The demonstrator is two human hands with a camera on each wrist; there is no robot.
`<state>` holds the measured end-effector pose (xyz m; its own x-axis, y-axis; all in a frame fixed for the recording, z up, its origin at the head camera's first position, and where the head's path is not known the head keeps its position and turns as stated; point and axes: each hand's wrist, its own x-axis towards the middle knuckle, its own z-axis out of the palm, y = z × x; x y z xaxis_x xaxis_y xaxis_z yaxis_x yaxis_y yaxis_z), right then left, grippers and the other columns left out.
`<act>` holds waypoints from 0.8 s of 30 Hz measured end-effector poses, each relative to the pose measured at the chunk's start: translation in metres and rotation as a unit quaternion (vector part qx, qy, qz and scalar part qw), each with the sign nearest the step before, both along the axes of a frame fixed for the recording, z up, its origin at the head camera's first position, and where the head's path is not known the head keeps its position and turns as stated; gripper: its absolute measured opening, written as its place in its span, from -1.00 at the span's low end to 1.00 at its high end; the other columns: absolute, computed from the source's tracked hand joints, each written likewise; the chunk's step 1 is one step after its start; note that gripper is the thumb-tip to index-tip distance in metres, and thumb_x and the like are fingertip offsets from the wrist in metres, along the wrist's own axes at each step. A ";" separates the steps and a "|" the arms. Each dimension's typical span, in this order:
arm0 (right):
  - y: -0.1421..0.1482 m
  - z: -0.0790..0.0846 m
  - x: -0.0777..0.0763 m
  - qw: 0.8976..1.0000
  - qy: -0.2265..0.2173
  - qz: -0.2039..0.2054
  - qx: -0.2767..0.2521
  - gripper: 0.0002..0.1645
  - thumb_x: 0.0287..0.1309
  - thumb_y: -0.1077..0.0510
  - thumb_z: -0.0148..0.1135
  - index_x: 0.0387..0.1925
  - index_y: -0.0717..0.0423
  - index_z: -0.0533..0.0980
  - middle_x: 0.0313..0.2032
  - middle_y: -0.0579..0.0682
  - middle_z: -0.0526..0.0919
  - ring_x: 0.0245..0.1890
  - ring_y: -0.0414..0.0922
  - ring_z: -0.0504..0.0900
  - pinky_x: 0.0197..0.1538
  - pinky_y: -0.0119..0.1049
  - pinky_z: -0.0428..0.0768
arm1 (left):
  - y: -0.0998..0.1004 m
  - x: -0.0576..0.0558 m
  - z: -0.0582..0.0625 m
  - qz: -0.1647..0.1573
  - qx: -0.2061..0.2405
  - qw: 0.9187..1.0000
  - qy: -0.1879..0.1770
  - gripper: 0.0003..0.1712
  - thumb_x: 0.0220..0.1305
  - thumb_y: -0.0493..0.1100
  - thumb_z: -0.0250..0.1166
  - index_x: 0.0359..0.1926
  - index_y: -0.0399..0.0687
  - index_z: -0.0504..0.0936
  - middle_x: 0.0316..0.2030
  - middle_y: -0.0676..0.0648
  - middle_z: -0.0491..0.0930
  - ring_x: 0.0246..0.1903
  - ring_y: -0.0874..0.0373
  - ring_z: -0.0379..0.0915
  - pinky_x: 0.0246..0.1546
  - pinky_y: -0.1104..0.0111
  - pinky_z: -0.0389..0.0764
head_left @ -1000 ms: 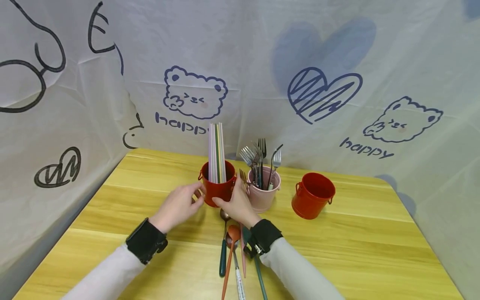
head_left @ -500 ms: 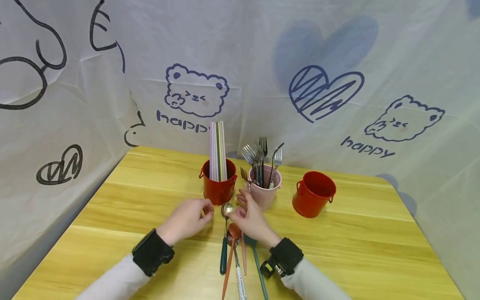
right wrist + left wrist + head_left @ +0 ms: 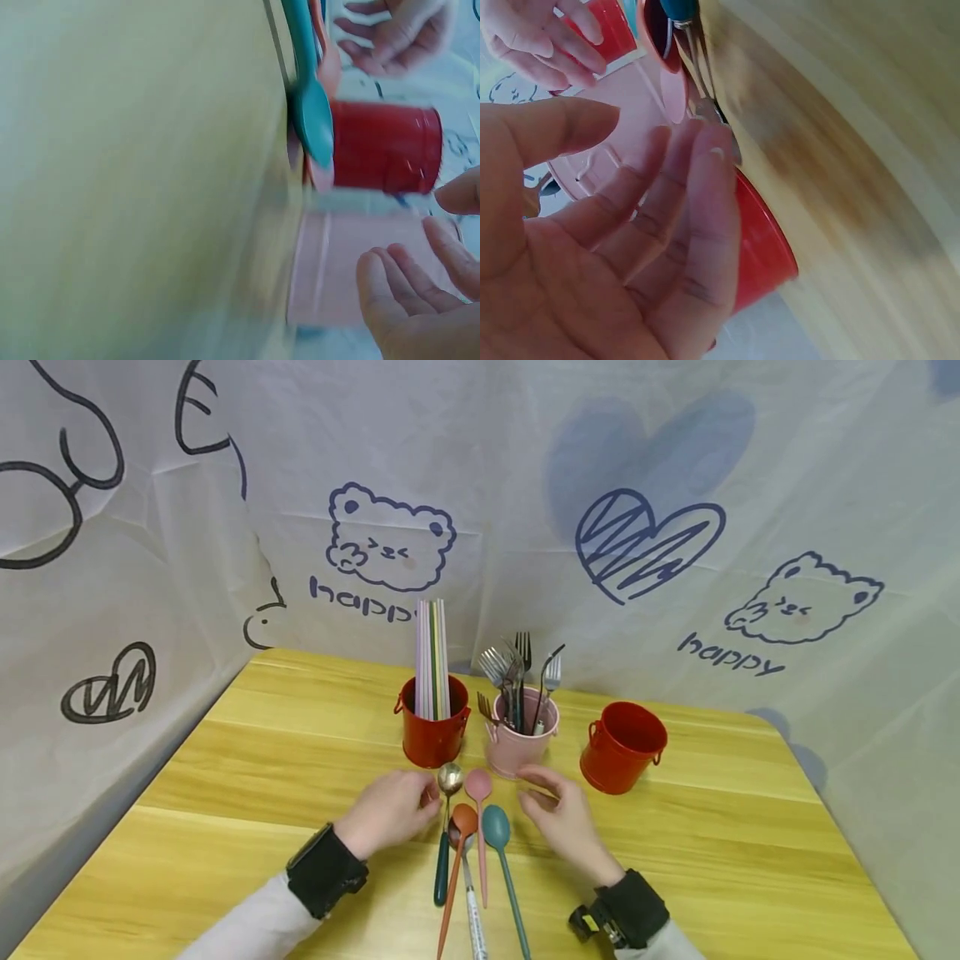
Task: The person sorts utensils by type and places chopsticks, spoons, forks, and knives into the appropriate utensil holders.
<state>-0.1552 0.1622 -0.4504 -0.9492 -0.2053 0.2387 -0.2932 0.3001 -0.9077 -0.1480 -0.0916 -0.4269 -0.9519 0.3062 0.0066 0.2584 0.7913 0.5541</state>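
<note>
My left hand (image 3: pixel 393 812) is just left of a metal spoon with a dark green handle (image 3: pixel 442 868), its fingers relaxed and holding nothing. To the right of the spoons, my right hand (image 3: pixel 562 818) hovers with loose fingers, below the pink bucket (image 3: pixel 517 752). Between the hands lie several spoons: a pink spoon (image 3: pixel 478 787), an orange spoon (image 3: pixel 464 820), a teal spoon (image 3: pixel 497 828) and a metal spoon with a white patterned handle (image 3: pixel 476 918). In the left wrist view the fingers (image 3: pixel 705 225) are gently bent with no object between them.
Behind the spoons stands a red bucket (image 3: pixel 433 743) of straight pale sticks (image 3: pixel 432 668). The pink bucket beside it holds several forks (image 3: pixel 495 668). A second red bucket (image 3: pixel 622 760), with nothing visible inside, stands at right. A drawn-on white cloth (image 3: pixel 510 485) hangs behind the table (image 3: pixel 712 852).
Both hands have come away from the stick-filled red bucket and down toward me. My right hand has moved right, uncovering the pink and teal spoons; my left hand is now beside the green-handled spoon.
</note>
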 end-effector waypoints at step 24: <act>0.090 0.026 -0.030 0.932 0.192 -0.301 -0.067 -0.34 0.13 0.34 0.37 0.27 0.32 0.39 0.25 0.22 0.43 0.34 -0.02 0.36 0.44 -0.13 0.43 | 0.018 -0.004 -0.001 -0.025 -0.023 0.998 -0.045 -0.95 0.26 -0.25 0.33 -0.26 -0.07 0.62 -0.62 0.06 0.42 -0.61 0.17 0.34 -0.57 0.39 0.27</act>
